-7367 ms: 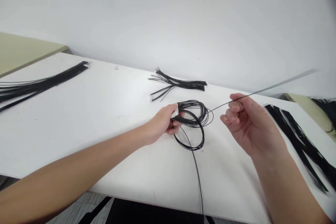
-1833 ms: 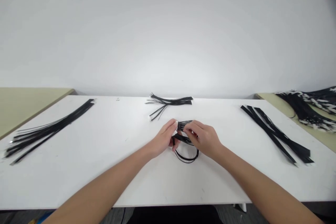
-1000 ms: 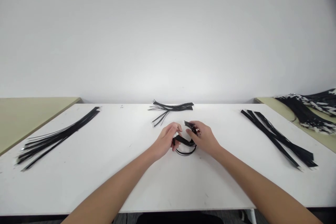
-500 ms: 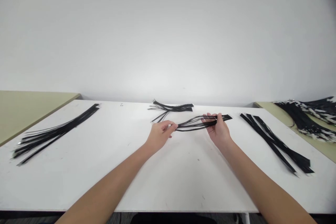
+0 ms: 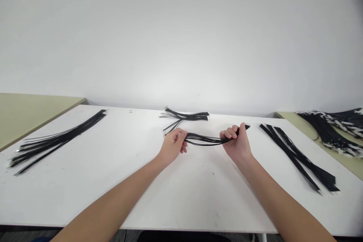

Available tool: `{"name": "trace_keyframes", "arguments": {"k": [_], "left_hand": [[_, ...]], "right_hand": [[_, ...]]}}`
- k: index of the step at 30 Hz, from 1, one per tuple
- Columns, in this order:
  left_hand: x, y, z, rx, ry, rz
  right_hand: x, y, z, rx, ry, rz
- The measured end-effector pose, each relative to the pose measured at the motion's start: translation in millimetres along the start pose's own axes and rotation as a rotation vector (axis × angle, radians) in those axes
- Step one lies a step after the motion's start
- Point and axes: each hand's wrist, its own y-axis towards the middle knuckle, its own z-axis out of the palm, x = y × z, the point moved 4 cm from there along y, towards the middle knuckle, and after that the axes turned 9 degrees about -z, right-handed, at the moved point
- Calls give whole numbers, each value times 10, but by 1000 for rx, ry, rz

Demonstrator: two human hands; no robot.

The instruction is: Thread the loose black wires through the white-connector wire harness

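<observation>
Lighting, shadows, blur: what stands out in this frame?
In the head view, the wall is brightest mid-frame, faint shadows lie on the white table below the held wires, the leftmost bundle looks smeared at its near ends, and the upper-right corner darkens.

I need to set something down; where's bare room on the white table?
Between the left bundle and left forearm; between left forearm and right forearm, this side of held wires. Crowded: the middle, where left hand, right hand and far bundle cluster.
</observation>
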Motion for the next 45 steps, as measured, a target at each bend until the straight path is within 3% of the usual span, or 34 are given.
{"name": "trace_keyframes", "arguments": {"k": [8, 13, 16, 18, 22, 27, 29, 30, 32, 36, 39, 41, 43, 45], "left_hand": [[32, -75, 75, 47, -48, -7], [3, -24, 3, -3, -164, -29], [-36, -6, -39, 25, -203, -27], [-58, -13, -44, 75, -189, -21], [-92, -83, -23, 157, -109, 14], [-139, -237, 115, 302, 12, 28], [-195, -216, 81, 282, 87, 69], [-248, -173, 1, 210, 171, 137], [-370, -39, -314, -45, 316, 246], [-506, 183, -1327, -517, 399, 235], [-431, 127, -2101, -847, 504, 89], [-292, 28, -2479, -990, 571, -76], [-129, -51, -2723, -1075, 633, -255], [-2, -55, -2843, -1086, 703, -367]], "right_hand": [[-272, -160, 56, 255, -169, 176], [-298, -276, 88, 389, -255, 150], [-309, -325, 104, 444, -390, 86], [-316, -330, 108, 435, -443, 58], [-268, -257, 80, 286, -483, -37], [-160, -141, 53, 191, -389, -127], [-60, -88, 32, 160, -350, -151], [14, -58, 17, 140, -336, -175], [199, 6, -17, 91, -321, -243], [565, 141, -85, -5, -391, -395], [740, 240, -149, -94, -528, -529], [817, 287, -200, -158, -661, -639], [870, 310, -254, -211, -835, -742], [896, 322, -304, -244, -1044, -794]]}}
